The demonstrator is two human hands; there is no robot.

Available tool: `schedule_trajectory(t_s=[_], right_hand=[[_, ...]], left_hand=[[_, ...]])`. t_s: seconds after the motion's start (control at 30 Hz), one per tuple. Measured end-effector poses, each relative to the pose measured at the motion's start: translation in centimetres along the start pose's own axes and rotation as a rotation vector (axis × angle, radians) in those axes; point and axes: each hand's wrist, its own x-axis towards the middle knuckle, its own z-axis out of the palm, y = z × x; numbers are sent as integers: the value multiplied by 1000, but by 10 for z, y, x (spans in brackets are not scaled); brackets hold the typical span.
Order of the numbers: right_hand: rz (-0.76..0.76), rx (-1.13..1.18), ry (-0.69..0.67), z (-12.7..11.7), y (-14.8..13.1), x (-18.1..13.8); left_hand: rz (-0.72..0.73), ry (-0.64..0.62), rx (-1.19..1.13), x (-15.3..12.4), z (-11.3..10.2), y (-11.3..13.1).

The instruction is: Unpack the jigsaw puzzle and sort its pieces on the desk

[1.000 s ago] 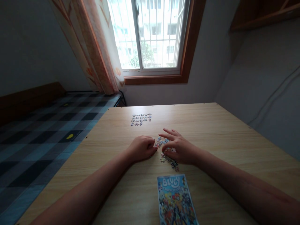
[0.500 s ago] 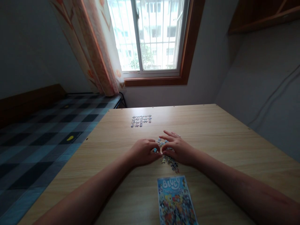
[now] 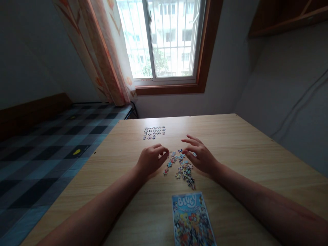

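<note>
My left hand (image 3: 153,159) is over the left side of the loose puzzle pieces (image 3: 186,169), thumb and forefinger pinched together. Whatever sits between those fingertips is too small to make out. Across from it, my right hand (image 3: 201,155) hovers at the pile's upper right edge, its fingers apart and stretched out. Its thumb and forefinger come close to a few pieces at the top of the pile and partly hide others. Farther off on the table lies a partly joined puzzle section (image 3: 154,132) with gaps in it.
A blue box or booklet marked "Bluey" (image 3: 193,218) lies on the wooden table (image 3: 246,153) near me, below the pile. To the left is a bed with a checked cover (image 3: 97,128). A window (image 3: 174,37) and a curtain (image 3: 102,51) are beyond the table.
My hands have drawn apart from the middle of the pile, the left one up and leftward, the right one up and rightward. More loose pieces show between them now.
</note>
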Motion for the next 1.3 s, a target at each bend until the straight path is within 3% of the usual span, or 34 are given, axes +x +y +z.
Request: schedule_trajectory(t_s=[0.1, 0.27, 0.47, 0.63, 0.87, 1.17, 1.3], right_hand=[[49, -1, 87, -6, 10, 1], [105, -42, 185, -10, 18, 1], [65, -72, 155, -8, 19, 0], [42, -94, 145, -6, 20, -2], [60, -90, 133, -4, 25, -3], [27, -83, 143, -2, 22, -1], [32, -82, 179, -2, 23, 0]], left_hand=[[-87, 43, 54, 1, -4, -12], [-162, -5, 186, 1, -5, -26], [-206, -113, 252, 2, -4, -35], [-264, -204, 348, 4, -10, -24], [-194, -276, 415, 2, -2, 3], [-90, -258, 360, 0, 7, -16], [-188, -229, 461, 1, 7, -15]])
